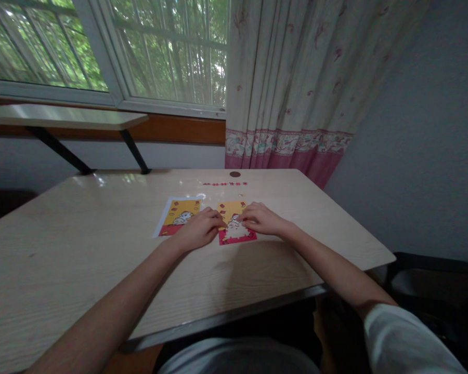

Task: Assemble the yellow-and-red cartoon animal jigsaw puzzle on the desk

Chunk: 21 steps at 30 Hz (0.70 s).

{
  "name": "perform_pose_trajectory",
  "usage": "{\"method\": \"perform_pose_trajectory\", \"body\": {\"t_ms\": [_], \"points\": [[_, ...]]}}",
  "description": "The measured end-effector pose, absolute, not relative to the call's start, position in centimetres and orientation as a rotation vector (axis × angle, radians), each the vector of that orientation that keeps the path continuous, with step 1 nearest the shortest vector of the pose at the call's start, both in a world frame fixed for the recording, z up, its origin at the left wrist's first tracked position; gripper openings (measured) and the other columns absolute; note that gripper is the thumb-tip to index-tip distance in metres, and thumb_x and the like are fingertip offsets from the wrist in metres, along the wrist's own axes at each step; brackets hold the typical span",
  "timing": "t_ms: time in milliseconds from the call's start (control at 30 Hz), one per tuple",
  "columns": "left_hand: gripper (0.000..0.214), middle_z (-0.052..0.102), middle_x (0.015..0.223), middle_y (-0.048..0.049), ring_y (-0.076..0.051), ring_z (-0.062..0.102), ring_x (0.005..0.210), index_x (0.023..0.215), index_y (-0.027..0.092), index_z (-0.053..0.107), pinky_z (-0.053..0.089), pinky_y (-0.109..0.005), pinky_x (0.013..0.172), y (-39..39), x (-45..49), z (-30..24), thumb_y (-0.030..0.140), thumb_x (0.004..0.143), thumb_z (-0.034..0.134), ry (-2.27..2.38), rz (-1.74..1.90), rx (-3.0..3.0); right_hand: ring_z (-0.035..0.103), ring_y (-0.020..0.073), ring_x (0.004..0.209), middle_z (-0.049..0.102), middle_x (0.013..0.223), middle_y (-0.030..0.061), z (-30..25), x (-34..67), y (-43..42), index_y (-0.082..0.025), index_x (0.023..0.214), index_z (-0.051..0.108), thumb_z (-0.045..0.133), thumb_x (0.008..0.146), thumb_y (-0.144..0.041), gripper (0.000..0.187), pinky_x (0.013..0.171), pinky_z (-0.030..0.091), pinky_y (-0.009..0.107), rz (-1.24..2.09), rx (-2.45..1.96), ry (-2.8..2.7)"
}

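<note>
Two small yellow and red picture sheets lie on a light wooden table [62, 259]. The left sheet [177, 215] has a white border and lies untouched. My left hand [198, 228] and my right hand [261, 218] rest on the right sheet [236, 228], one at each side. Both hands have their fingers curled and pinched at the sheet's middle, where a white cartoon figure is printed. Whatever sits between the fingertips is too small to make out.
A row of tiny red pieces [225, 184] lies further back on the table, with a small dark round thing [235, 174] behind it. A window, a wall shelf [62, 117] and a flowered curtain [292, 83] stand beyond the table.
</note>
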<state>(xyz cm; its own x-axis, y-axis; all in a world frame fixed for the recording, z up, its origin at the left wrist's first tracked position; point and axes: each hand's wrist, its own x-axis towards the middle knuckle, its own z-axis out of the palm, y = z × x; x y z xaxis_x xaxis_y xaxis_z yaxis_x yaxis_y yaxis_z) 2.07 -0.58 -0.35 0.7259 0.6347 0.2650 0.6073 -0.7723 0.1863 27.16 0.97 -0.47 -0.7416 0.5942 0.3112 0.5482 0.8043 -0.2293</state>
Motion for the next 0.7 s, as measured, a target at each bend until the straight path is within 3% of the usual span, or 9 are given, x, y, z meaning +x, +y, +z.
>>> {"method": "perform_pose_trajectory", "body": {"t_ms": [533,700], "points": [[0.040,0.057,0.100,-0.0092,-0.023,0.049,0.095,0.110,0.026,0.067,0.043,-0.038,0.083,-0.8,3.0,-1.2,0.008,0.084,0.042,1.022,0.475,2.869,0.056,0.0186,0.096,0.062,0.101,0.0078,-1.0,30.0,3.5,-0.020,0.103,0.068,0.061,0.083,-0.032,0.024,0.086,0.040,0.033,0.235,-0.950,-2.583],[0.040,0.058,0.099,-0.0086,-0.023,0.049,0.094,0.109,0.028,0.067,0.043,-0.038,0.083,-0.8,2.9,-0.9,0.009,0.083,0.043,1.027,0.448,2.902,0.057,0.0164,0.090,0.062,0.100,0.0073,-1.3,29.7,5.5,-0.020,0.106,0.067,0.058,0.085,-0.029,0.024,0.083,0.041,0.029,0.209,-1.195,-2.439]]}}
